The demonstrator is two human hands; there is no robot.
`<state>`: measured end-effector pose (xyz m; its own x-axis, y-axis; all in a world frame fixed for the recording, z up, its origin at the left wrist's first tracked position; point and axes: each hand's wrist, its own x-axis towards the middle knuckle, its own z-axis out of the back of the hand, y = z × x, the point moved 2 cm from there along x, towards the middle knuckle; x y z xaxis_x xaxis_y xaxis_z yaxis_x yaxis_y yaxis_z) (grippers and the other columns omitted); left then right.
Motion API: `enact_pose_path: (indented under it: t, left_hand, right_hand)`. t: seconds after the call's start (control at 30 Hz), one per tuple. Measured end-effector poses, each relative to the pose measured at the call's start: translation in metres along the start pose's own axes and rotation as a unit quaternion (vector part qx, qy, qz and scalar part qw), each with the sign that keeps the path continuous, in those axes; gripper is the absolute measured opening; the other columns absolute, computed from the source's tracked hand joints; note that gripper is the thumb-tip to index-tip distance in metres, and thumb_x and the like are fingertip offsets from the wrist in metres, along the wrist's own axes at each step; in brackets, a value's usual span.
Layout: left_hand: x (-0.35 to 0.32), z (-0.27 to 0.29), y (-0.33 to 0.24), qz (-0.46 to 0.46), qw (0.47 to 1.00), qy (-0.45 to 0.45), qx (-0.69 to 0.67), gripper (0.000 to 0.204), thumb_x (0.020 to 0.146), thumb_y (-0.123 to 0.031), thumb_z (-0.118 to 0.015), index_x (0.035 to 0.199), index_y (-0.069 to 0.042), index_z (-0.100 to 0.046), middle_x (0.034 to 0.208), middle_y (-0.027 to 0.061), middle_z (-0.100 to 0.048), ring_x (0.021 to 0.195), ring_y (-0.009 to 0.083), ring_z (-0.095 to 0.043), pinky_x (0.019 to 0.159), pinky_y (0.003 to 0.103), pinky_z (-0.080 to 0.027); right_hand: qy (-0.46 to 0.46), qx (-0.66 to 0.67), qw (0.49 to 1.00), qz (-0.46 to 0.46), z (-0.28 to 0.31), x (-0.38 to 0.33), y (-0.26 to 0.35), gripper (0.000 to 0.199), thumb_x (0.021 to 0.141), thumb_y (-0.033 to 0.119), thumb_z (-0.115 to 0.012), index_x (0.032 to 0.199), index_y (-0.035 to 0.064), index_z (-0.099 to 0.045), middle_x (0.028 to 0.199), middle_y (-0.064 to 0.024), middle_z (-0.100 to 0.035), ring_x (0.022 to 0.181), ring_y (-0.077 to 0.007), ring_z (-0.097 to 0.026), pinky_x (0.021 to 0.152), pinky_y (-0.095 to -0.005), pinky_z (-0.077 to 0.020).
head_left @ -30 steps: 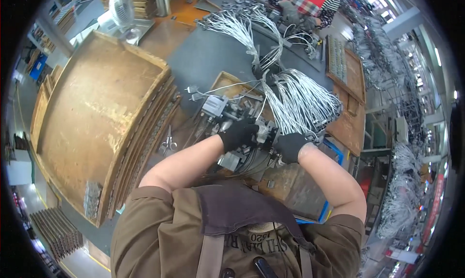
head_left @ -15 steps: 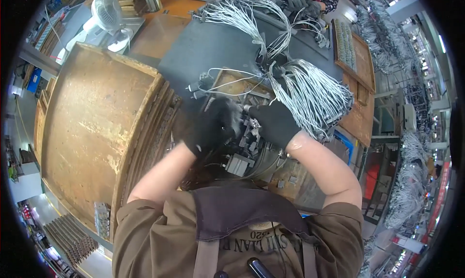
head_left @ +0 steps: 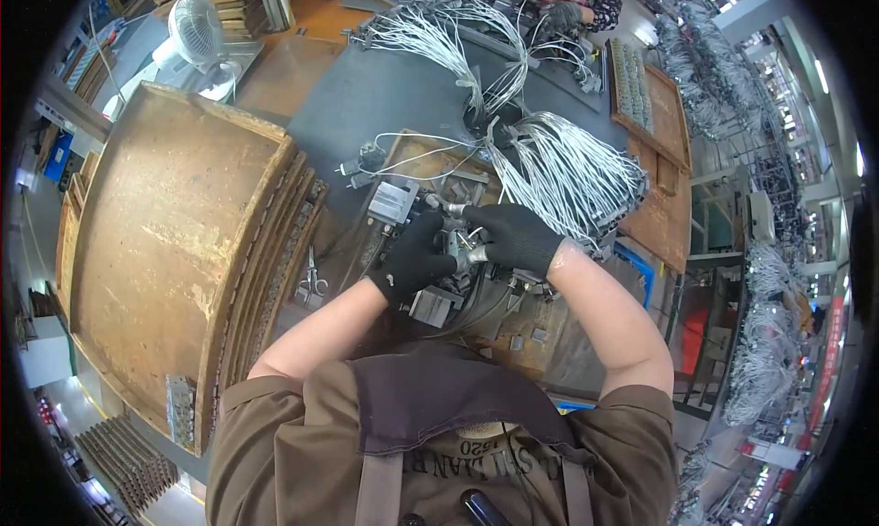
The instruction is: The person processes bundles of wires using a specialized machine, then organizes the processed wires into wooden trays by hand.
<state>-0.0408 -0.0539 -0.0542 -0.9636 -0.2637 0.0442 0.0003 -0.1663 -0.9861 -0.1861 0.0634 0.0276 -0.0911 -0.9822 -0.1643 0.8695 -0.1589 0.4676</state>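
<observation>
Both my hands wear black gloves and meet over a bench fixture with metal blocks. My left hand (head_left: pixel 417 258) is curled inward at the left of the fixture, its fingertips partly hidden. Facing it from the right, my right hand (head_left: pixel 517 238) has its thumb and forefinger closing around a small silvery part (head_left: pixel 464 242), whose kind I cannot make out. The fingertips of the right hand look pale, as if wrapped. One metal block (head_left: pixel 392 202) stands just beyond my left hand, another metal block (head_left: pixel 430 307) nearer my body. White cables (head_left: pixel 572 173) lie bundled past my right hand.
Stacked wooden trays (head_left: pixel 174 251) fill the left side, with scissors (head_left: pixel 312 281) beside them. A white fan (head_left: pixel 196 27) stands at the far left. Across the bench is a co-worker's gloved hand (head_left: pixel 563 15). A wooden tray of small parts (head_left: pixel 632 86) lies far right.
My left hand, blurred before, has come in toward my right hand. The metal block beyond it and the scissors are now uncovered. The whole view has shifted slightly.
</observation>
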Motion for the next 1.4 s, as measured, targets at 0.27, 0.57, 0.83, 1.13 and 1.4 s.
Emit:
enact_pose_path:
  t: [0.27, 0.57, 0.83, 1.13, 1.4]
  left_hand:
    - [0.003, 0.002, -0.016, -0.067, 0.997, -0.034, 0.033, 0.05, 0.067, -0.012, -0.071, 0.113, -0.003, -0.054, 0.107, 0.0147, -0.056, 0.094, 0.0292, -0.059, 0.083, 0.037, -0.048]
    - [0.007, 0.02, -0.022, -0.081, 0.972, 0.006, 0.219, 0.044, 0.07, -0.011, -0.068, 0.112, -0.005, -0.058, 0.107, 0.0155, -0.057, 0.093, 0.0355, -0.06, 0.077, 0.04, -0.05]
    - [0.021, 0.005, 0.015, 0.082, 0.991, -0.044, -0.093, 0.033, 0.076, -0.015, -0.067, 0.105, -0.002, -0.061, 0.097, 0.0139, -0.062, 0.086, 0.0248, -0.061, 0.078, 0.037, -0.047]
    - [0.026, 0.017, 0.025, 0.011, 0.998, 0.044, 0.036, 0.029, 0.081, -0.019, -0.06, 0.105, -0.002, -0.061, 0.086, 0.0114, -0.062, 0.079, 0.0206, -0.059, 0.073, 0.036, -0.048]
    - [0.011, -0.012, 0.007, 0.195, 0.975, 0.107, 0.014, 0.047, 0.08, -0.03, -0.071, 0.115, -0.003, -0.058, 0.106, 0.0173, -0.061, 0.094, 0.0302, -0.06, 0.078, 0.039, -0.05]
  right_hand:
    - [-0.028, 0.003, 1.0, -0.012, 0.005, 0.001, 0.0, 0.06, 0.069, 0.004, -0.063, 0.128, 0.0152, -0.054, 0.094, -0.017, -0.066, 0.083, -0.0341, -0.065, 0.072, -0.0427, -0.0509]
    - [0.039, -0.119, 0.992, -0.005, 0.005, 0.015, 0.006, 0.076, 0.069, 0.027, -0.076, 0.138, 0.0252, -0.045, 0.089, -0.0123, -0.066, 0.077, -0.0328, -0.063, 0.068, -0.0426, -0.0489]
    - [-0.008, -0.033, 0.998, -0.058, -0.011, 0.022, 0.006, 0.066, 0.079, 0.013, -0.062, 0.14, 0.0202, -0.039, 0.095, -0.019, -0.064, 0.081, -0.0371, -0.062, 0.071, -0.0436, -0.0494]
    - [-0.154, -0.041, 0.987, -0.011, 0.018, -0.002, 0.009, 0.044, 0.077, 0.022, -0.068, 0.118, 0.0086, -0.059, 0.092, -0.0143, -0.063, 0.083, -0.0334, -0.062, 0.073, -0.0417, -0.0487]
    - [-0.087, -0.028, 0.994, -0.059, -0.045, -0.022, 0.002, 0.036, 0.071, 0.023, -0.072, 0.102, 0.0083, -0.061, 0.09, -0.0126, -0.063, 0.084, -0.0329, -0.063, 0.071, -0.0456, -0.0485]
